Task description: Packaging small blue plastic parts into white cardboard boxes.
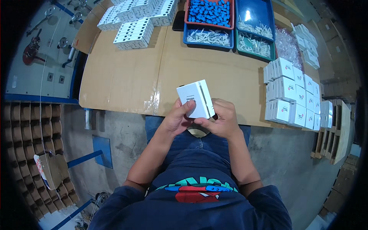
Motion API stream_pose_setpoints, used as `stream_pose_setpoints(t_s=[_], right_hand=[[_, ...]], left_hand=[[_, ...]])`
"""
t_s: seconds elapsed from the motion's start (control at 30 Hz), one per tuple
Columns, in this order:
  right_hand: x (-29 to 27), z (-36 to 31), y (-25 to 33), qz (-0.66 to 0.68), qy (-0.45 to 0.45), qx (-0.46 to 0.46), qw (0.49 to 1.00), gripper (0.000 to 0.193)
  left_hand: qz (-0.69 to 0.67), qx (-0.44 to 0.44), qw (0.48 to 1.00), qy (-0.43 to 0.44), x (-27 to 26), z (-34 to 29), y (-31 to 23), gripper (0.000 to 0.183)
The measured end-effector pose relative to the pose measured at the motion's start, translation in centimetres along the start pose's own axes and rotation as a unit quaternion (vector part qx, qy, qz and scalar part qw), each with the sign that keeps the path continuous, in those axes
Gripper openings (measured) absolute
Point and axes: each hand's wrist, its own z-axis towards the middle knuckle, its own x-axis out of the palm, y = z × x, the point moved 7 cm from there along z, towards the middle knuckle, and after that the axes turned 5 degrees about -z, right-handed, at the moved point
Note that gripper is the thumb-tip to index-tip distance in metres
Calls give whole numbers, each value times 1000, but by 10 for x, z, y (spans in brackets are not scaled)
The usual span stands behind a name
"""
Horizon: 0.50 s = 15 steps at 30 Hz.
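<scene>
Left fingers and right fingers pinch white box; trays beyond box, stacked cartons rightward of it; long axis points away, leaning left.

Two hands show at the centre of the frame, one left hand and one right hand, with one white box. Toward the top centre are one red tray, two blue trays and one green tray, four in all. The blue pieces and white pieces are too many to count. More than a dozen stacked boxes stand at right.
</scene>
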Motion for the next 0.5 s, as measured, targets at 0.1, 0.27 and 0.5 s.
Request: stream_pose_setpoints(t_s=[0.1, 0.27, 0.5], right_hand=[[2, -1, -1, -30, -1, 11, 999, 34], [3, 1, -1, -62, -16, -26, 998, 38], [6, -2, -11, -32, 21, 34, 999, 38]], left_hand=[[-1, 0, 1000, -15, 0, -4, -4, 48], [-14, 2, 1000, 3, -10, 0, -4, 51], [16, 22, 1000, -6, -3, 1, -22, 60]])
